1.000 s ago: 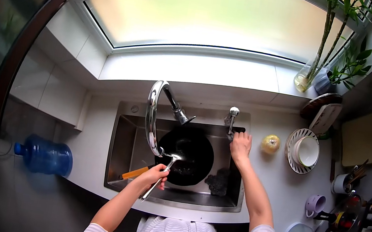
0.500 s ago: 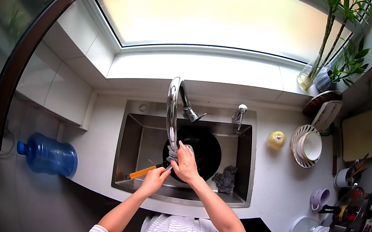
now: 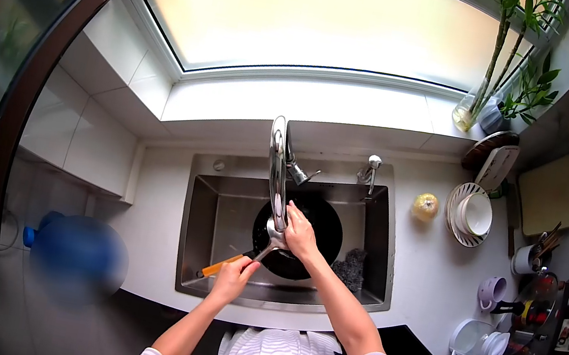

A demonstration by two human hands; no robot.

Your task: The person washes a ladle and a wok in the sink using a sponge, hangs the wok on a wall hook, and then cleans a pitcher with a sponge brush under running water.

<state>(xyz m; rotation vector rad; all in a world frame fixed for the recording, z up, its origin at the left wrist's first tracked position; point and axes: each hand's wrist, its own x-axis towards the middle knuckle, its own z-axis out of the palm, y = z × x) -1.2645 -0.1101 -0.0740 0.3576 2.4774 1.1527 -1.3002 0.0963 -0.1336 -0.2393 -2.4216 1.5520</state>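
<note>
A shiny metal ladle (image 3: 276, 234) is tilted under the mouth of the curved faucet (image 3: 278, 161). My left hand (image 3: 232, 279) is closed round its thin handle. At the ladle's head, my right hand (image 3: 300, 234) presses close with its fingers together, gripping the rim side; part of the head is hidden behind the fingers. Below both hands a black wok (image 3: 324, 233) sits in the steel sink (image 3: 228, 202), and its orange handle (image 3: 221, 265) points to the lower left, beside my left hand.
A dark grey scrubbing cloth (image 3: 350, 270) lies at the sink's right. On the right counter are a wrapped yellowish round item (image 3: 425, 207), stacked bowls (image 3: 475, 215), a purple mug (image 3: 491, 292) and a glass pot (image 3: 471, 344). A blue water jug (image 3: 76, 252), blurred, lies left.
The ladle's head has come into clearer view under the faucet. My right hand has shifted slightly right and up, and the whole view has moved a little. My left hand still holds the handle.
</note>
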